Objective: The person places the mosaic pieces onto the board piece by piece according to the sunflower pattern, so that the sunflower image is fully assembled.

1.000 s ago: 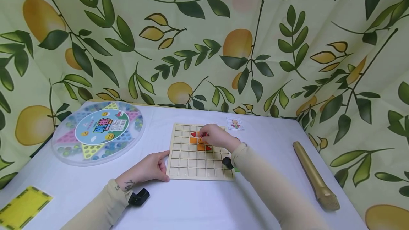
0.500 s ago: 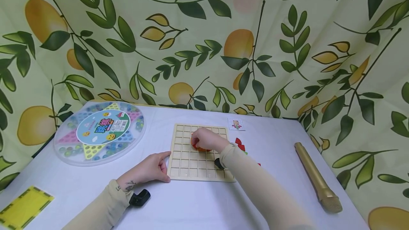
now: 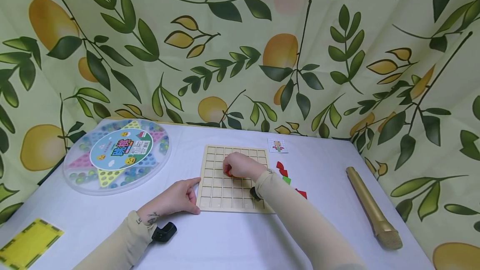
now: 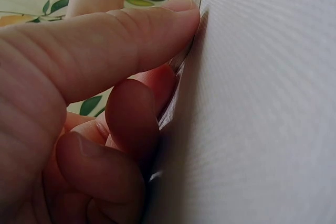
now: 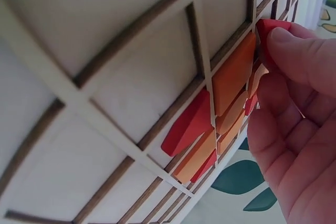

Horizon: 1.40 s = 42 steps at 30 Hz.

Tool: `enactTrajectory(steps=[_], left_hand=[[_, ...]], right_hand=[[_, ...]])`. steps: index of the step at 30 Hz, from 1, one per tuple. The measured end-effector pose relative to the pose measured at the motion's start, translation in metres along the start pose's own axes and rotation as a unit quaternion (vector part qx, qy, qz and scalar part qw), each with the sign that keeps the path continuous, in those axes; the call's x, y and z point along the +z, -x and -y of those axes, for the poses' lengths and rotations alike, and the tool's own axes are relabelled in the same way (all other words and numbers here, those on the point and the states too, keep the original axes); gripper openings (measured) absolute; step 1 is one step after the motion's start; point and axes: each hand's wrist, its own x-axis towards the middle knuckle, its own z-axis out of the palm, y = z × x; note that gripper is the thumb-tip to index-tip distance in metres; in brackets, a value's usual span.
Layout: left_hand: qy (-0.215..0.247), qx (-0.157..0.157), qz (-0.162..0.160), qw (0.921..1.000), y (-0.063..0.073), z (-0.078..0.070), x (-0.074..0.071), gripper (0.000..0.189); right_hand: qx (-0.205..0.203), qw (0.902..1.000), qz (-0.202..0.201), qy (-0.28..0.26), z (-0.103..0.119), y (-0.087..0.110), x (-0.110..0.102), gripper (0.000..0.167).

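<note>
A pale wooden grid board (image 3: 210,186) lies on the table. My left hand (image 3: 174,197) rests at its left side, index finger and thumb touching the edge near the front corner; in the left wrist view the thumb (image 4: 157,30) meets the rim and the other fingers are curled. Over the board's upper middle, my right hand (image 3: 241,165) pinches a red piece (image 5: 265,38) between thumb and index finger, right at a grid cell. Beside it an orange piece (image 5: 233,80) and a red piece (image 5: 190,121) sit in cells, with several more behind. The head view mostly hides these pieces under the hand.
Loose red pieces (image 3: 283,173) and a green piece (image 3: 286,180) lie right of the board, below a small pattern card (image 3: 277,145). A gold microphone (image 3: 371,209) is farther right. At left are a round marble game (image 3: 90,170) and a yellow rectangle (image 3: 30,243).
My right hand has shifted left over the coloured pieces and then nearly stopped, uncovering the loose pieces right of the board. The left hand stays at the board's edge.
</note>
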Motion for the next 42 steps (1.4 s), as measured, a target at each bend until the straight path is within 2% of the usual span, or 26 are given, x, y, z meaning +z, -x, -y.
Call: enactTrajectory(steps=[9, 13, 18, 21, 26, 30, 33, 39, 40, 42], left_hand=[[-0.001, -0.001, -0.001, 1.0000, 0.001, -0.001, 0.000, 0.096], [-0.001, -0.002, 0.000, 1.0000, 0.001, -0.002, 0.001, 0.096], [0.003, -0.006, -0.001, 1.0000, 0.002, -0.005, 0.001, 0.096], [0.004, -0.012, -0.003, 0.9999, 0.002, -0.007, 0.001, 0.096], [-0.003, -0.019, -0.005, 0.9998, 0.001, -0.007, 0.001, 0.096], [-0.006, -0.018, -0.004, 0.9998, 0.001, -0.007, 0.001, 0.096], [0.001, -0.016, -0.003, 0.9999, 0.002, -0.006, 0.001, 0.096], [0.004, -0.013, -0.004, 0.9999, 0.002, -0.006, 0.001, 0.096], [0.003, -0.014, -0.005, 0.9999, 0.002, -0.006, 0.001, 0.096], [0.002, -0.017, -0.006, 0.9998, 0.002, -0.005, 0.001, 0.096]], right_hand=[[-0.004, 0.9996, -0.012, 0.026, -0.001, -0.001, 0.005, 0.018], [-0.010, 0.9994, -0.024, 0.021, -0.003, 0.001, 0.005, 0.016], [-0.007, 0.9963, -0.073, -0.046, -0.013, 0.014, -0.008, 0.011], [0.017, 0.9891, -0.110, -0.096, -0.025, 0.026, -0.018, 0.012], [0.066, 0.9724, -0.163, -0.154, -0.051, 0.054, -0.026, 0.014], [0.117, 0.9552, -0.185, -0.199, -0.074, 0.079, -0.024, 0.020], [0.147, 0.9383, -0.194, -0.245, -0.091, 0.099, -0.018, 0.027], [0.192, 0.8942, -0.213, -0.344, -0.115, 0.138, 0.003, 0.042], [0.197, 0.8887, -0.217, -0.353, -0.116, 0.143, 0.007, 0.043], [0.205, 0.8850, -0.219, -0.356, -0.119, 0.151, 0.015, 0.046]])
